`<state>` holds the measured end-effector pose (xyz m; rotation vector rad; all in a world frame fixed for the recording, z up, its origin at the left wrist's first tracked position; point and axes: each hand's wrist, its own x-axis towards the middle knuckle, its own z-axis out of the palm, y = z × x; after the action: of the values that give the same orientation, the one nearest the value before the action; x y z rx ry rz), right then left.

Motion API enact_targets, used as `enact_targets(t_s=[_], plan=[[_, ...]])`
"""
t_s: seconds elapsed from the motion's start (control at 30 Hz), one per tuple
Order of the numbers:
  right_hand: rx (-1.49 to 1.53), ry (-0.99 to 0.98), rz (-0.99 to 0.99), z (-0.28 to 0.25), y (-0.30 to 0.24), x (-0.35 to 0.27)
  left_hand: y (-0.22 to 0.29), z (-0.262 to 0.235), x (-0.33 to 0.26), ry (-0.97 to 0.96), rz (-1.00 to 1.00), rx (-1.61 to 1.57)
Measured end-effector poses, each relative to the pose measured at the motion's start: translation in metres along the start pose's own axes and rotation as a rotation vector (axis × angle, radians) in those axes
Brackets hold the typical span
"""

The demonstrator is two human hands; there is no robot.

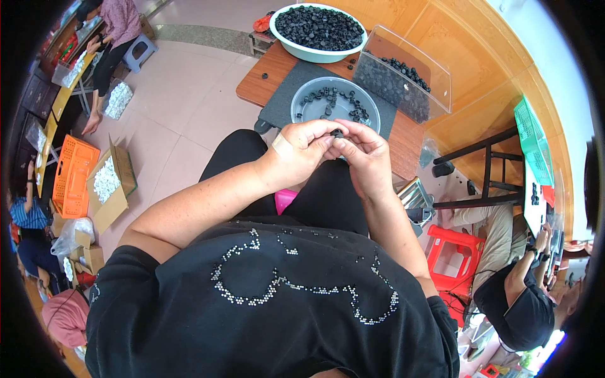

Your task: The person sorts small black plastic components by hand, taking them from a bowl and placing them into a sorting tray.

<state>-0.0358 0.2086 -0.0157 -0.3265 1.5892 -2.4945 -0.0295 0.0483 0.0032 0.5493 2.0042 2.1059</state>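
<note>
My left hand (296,153) and my right hand (363,154) meet above my lap, fingertips pinched round one small black round part (337,133). Its underside is hidden by my fingers, and I cannot make out its exact kind. A light-coloured plaster sits on the back of my left hand. Just beyond my hands, a grey basin (378,120) holds several more black round parts, strewn along its bottom. That basin stands on a dark mat (277,104) on a brown wooden table (255,82).
A pale green tub (277,34) heaped with black parts stands at the table's far end. Right of the grey basin is a clear plastic bin (403,79) of the same. A red stool (450,255) and co-workers sit right; orange crate (74,173) and carton (116,183) lie left.
</note>
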Motion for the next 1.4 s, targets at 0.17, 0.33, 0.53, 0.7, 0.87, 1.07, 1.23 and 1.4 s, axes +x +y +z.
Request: enact_targets(t_s=[0.17, 0.33, 0.53, 0.7, 0.87, 1.07, 1.23, 1.4], plan=[[-0.090, -0.045, -0.110, -0.002, 0.002, 0.001, -0.002, -0.003, 0.000, -0.036, -0.027, -0.034], [-0.098, -0.056, -0.100, -0.002, 0.003, 0.001, -0.005, -0.002, -0.002, -0.046, -0.033, -0.116], [-0.302, -0.011, -0.179, -0.005, 0.016, 0.002, -0.014, -0.001, -0.004, -0.024, -0.045, -0.081], [-0.262, 0.024, -0.168, 0.000, 0.021, 0.003, -0.017, -0.002, -0.001, 0.021, -0.162, -0.260], [-0.952, 0.036, -0.510, -0.009, 0.039, 0.012, -0.044, -0.011, 0.002, 0.043, -0.298, -0.508], [-0.988, 0.054, 0.154, -0.030, 0.048, 0.019, -0.070, -0.039, -0.001, 0.143, -0.615, -0.484], [-0.556, 0.421, -0.119, -0.079, -0.008, 0.083, -0.091, -0.053, -0.005, 0.115, -0.670, -0.415], [-0.999, 0.484, -0.083, -0.133, -0.001, 0.134, -0.093, -0.051, 0.003, 0.084, -0.682, -0.431]])
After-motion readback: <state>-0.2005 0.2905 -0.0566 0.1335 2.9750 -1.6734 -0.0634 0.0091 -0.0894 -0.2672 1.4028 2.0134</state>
